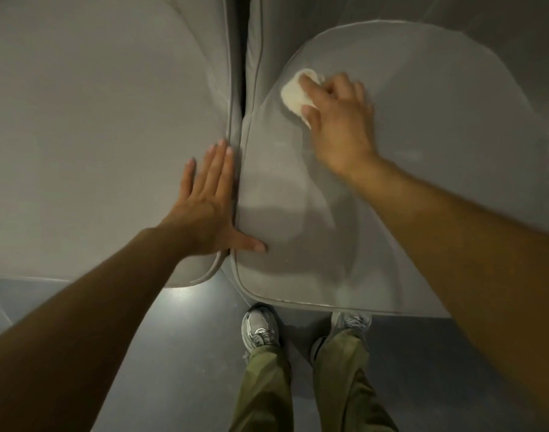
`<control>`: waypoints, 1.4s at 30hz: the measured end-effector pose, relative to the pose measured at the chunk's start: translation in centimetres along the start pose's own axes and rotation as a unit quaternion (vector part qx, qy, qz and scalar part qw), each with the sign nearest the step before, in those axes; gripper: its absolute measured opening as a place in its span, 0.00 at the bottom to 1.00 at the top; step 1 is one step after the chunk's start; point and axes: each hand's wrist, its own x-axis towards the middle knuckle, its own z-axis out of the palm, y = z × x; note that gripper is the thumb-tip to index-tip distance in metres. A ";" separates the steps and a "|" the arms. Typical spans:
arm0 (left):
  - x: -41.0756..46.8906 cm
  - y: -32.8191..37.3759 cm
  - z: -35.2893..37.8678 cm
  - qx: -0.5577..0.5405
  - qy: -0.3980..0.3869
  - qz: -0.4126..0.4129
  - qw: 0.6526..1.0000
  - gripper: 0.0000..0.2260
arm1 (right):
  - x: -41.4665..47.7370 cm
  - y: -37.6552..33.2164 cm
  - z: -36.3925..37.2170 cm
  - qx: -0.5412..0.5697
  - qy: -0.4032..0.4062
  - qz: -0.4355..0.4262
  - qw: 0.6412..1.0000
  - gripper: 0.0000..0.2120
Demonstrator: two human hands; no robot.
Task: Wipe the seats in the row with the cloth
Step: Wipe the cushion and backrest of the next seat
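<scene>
Grey, smooth seats fill the top of the view, two of them side by side. The right seat (407, 188) has a rounded front edge and a raised seam running along its rim. The left seat (89, 135) sits just beside it, with a thin dark gap (244, 98) between the two. No words or labels can be read on the seats, and none show on the shoes.

The right hand (338, 120) presses a small cream cloth (295, 95) onto the right seat, near its left side. The fingers are curled down over the cloth and hold it, and only part of the cloth peeks out past the fingertips.

The left hand (207, 207) lies flat and spread out, holding nothing. Its fingers rest on the edge of the left seat, right by the gap, and its thumb reaches across onto the right seat.

Most of the right seat, to the right of the cloth and toward the front, is bare. Below the seats is a dark blue-grey floor (173, 353). Two grey sneakers (260, 328) stand close to the front edge of the right seat, under green trousers (338, 385).
</scene>
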 end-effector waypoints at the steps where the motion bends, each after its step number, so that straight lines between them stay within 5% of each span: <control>1: 0.6 -0.1 -0.3 0.006 -0.009 -0.006 1.000 0.64 | 0.8 -0.4 0.5 0.009 -0.025 -0.006 1.000 0.21; 8: 1.5 -0.5 -1.4 0.006 -0.047 0.011 0.999 0.65 | -7.8 -0.9 3.3 0.041 0.031 -0.123 0.991 0.22; 11: 2.5 -0.9 -2.5 0.032 -0.057 0.003 0.998 0.64 | -9.4 -0.5 2.8 0.076 -0.009 -0.167 0.983 0.22; 15: 2.8 -1.1 -2.4 0.019 -0.058 0.013 0.998 0.65 | -4.6 0.0 1.7 0.061 0.079 -0.081 0.992 0.21; 19: 2.8 -1.1 -2.1 0.026 -0.057 -0.002 0.998 0.65 | -1.5 -0.7 2.0 0.035 0.006 0.011 0.999 0.22; 23: 1.9 -0.8 -1.9 0.029 -0.053 0.007 0.998 0.65 | -8.8 -2.2 4.2 0.079 0.061 -0.052 0.994 0.23; 30: -2.8 -1.4 2.0 0.108 -0.007 0.050 0.993 0.65 | -17.9 -2.5 3.9 0.125 0.038 -0.153 0.980 0.23; 37: -4.5 -1.6 2.9 0.126 -0.013 0.067 0.990 0.64 | -16.7 -2.5 5.4 0.066 0.130 0.022 0.989 0.20; 42: -7.1 -2.5 2.7 0.126 -0.028 0.068 0.989 0.63 | -23.8 -6.7 6.7 0.111 0.089 -0.120 0.982 0.29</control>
